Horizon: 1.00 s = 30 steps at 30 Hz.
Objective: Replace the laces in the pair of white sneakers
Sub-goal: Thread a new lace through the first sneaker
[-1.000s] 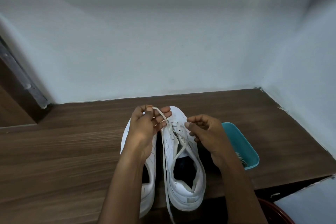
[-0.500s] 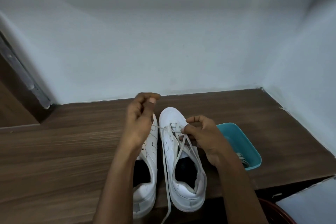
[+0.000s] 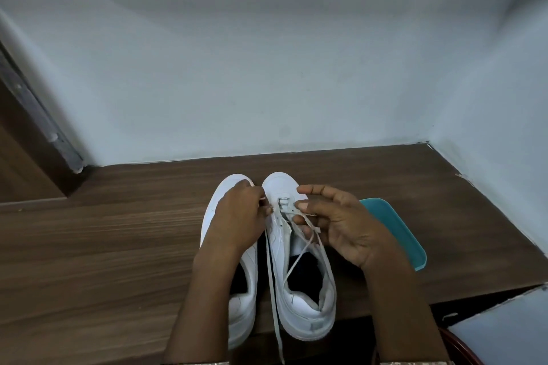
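Two white sneakers stand side by side on the wooden table [image 3: 103,246], toes toward the wall. The right sneaker [image 3: 299,299] has a white lace [image 3: 271,275] threaded through its lowest eyelets; one end trails over the table's front edge. My left hand [image 3: 237,216] lies over the left sneaker [image 3: 246,305] and pinches the lace beside the right shoe's toe. My right hand [image 3: 335,222] hovers over the right shoe's eyelets, thumb and forefinger pinching the other lace strand.
A teal plastic tray [image 3: 394,234] sits on the table just right of my right hand. Walls close in behind and on the right. A dark red rim [image 3: 462,344] and a white surface [image 3: 504,326] lie below the table's front right edge.
My left hand has dropped from above the left shoe down to the right shoe's toe. My right hand's fingers have spread a little over the eyelets.
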Available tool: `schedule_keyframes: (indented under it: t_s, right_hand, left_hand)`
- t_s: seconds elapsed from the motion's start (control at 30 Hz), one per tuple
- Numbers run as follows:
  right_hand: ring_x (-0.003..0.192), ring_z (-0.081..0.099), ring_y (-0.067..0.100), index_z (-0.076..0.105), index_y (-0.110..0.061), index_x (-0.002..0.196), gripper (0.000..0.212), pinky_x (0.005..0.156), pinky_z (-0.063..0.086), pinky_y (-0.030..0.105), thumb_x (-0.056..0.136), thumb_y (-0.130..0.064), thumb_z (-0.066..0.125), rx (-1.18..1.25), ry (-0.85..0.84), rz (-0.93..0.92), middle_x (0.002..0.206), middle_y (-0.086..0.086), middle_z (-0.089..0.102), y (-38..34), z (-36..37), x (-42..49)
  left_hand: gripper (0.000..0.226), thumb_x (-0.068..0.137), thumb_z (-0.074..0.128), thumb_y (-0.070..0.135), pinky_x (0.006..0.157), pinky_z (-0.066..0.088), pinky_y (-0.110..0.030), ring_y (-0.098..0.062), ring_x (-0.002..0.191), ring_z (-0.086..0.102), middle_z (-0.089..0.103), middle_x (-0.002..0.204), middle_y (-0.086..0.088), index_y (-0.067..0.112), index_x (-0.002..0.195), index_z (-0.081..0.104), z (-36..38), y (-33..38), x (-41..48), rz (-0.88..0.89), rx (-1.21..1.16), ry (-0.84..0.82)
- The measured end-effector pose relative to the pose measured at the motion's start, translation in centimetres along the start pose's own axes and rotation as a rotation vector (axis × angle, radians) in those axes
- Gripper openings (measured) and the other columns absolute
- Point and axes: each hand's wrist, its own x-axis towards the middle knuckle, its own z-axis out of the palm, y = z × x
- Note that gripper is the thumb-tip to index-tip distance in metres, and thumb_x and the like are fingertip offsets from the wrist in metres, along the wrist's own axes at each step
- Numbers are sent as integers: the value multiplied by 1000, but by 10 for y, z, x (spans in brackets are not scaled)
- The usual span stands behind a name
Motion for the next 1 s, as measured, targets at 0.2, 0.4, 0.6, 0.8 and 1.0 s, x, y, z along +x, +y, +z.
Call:
schedule_keyframes:
  t_s: [0.2,0.4,0.6,0.8,1.0]
  right_hand:
    - [83,73,35,57,-26,132,49,66,61,45,88,-11,73,-221,-190,80,118,21,67,-17,-14,-24]
    - [65,70,23,48,-30,144,63,50,57,26,88,-10,65,-104,-392,-31,129,18,64,-30,-17,-43]
    - [101,71,35,55,-14,139,48,90,59,45,94,1,57,-41,-234,-334,137,22,57,-27,-9,-33]
    - [92,74,34,63,-16,128,30,83,60,37,99,-9,57,-236,-38,-424,126,9,68,-24,-4,-26]
    - [67,74,34,66,-21,119,22,59,57,32,106,-24,48,-429,-19,-375,106,8,75,-25,4,-26]
  left_hand:
    - [13,95,58,16,71,36,-29,-25,94,58,59,102,-7,6,97,67,4,2,0,-31,-21,-9]
    - [10,92,60,14,72,39,-33,-28,90,58,64,89,-7,6,87,63,3,4,-3,-44,-39,7]
    - [15,92,63,21,69,39,-32,-26,84,59,51,73,6,13,80,58,-1,3,-4,-61,-139,-27]
    - [18,89,71,36,68,35,-26,-19,91,62,66,90,2,19,90,76,-31,-3,-5,-81,20,-85]
    - [25,98,60,29,59,39,-19,-4,65,55,57,66,12,22,75,66,-58,-6,-10,-195,-500,13]
